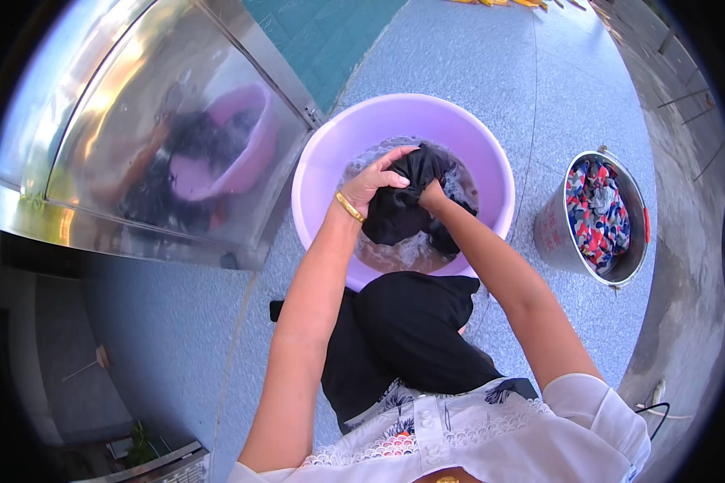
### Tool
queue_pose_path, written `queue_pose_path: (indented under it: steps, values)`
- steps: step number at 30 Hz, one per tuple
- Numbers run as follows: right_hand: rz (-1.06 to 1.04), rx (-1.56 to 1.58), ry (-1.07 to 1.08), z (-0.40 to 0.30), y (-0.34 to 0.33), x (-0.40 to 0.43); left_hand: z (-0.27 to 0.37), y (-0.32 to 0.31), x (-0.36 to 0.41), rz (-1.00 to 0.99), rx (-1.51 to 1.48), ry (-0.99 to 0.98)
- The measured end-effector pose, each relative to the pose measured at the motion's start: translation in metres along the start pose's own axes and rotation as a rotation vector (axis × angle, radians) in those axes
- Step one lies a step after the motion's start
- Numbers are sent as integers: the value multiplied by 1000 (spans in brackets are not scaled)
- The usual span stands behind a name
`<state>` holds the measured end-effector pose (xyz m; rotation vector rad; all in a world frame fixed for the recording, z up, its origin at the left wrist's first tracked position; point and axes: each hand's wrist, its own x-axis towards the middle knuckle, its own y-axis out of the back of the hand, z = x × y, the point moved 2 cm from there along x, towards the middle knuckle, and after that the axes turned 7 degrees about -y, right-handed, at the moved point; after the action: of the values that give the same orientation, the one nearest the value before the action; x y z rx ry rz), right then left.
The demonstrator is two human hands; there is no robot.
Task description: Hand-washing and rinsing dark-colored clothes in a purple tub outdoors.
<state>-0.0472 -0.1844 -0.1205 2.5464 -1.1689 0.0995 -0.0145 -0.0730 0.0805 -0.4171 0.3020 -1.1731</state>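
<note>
A large purple plastic basin [314, 175] stands on the floor in front of my knees, with cloudy, sudsy water [393, 256] in it. My left hand [377, 178], below which a gold bangle [350, 207] circles the wrist, grips a wet black cloth [399, 214] from its left side. On the right side of that cloth is my right hand [433, 196], its fingers hidden in the dark folds. The cloth is bunched up between both hands, and its lower part hangs down to the water.
To the right stands a metal bucket [553, 235] holding a patterned red, blue and white cloth [598, 211]. A shiny metal panel [157, 121] at the left reflects the basin. Yellow objects [525, 3] lie at the top edge. The speckled floor [477, 54] borders grey concrete at the right.
</note>
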Motion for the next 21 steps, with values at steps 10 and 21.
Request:
queue_pose_path:
  steps: [10, 21]
  values:
    - [-450, 757, -529, -56, 14, 48, -11, 10, -17, 108, 1162, 214]
    - [-761, 694, -731, -82, 14, 41, -28, 68, -12, 562, 862, 45]
